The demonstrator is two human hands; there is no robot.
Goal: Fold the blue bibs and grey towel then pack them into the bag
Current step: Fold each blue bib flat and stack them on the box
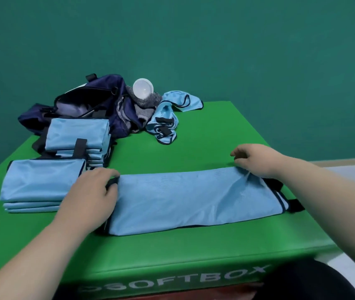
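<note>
On the green table (204,137), a flat bib (189,198) folded into a long strip lies across the near middle. The left hand (92,191) pinches its 9 o'clock end, fingers (112,180) curled on a black strap. The right hand (254,159) rests on the 3 o'clock corner, where the fabric puckers; I cannot tell if its fingers grip. Two stacks of folded bibs (38,180) sit at 9 to 10 o'clock, crowding the open navy bag (81,105) at 11. The grey towel (144,105), half hidden under a white round thing (143,88), and the crumpled bibs (168,118) lie at 12.
</note>
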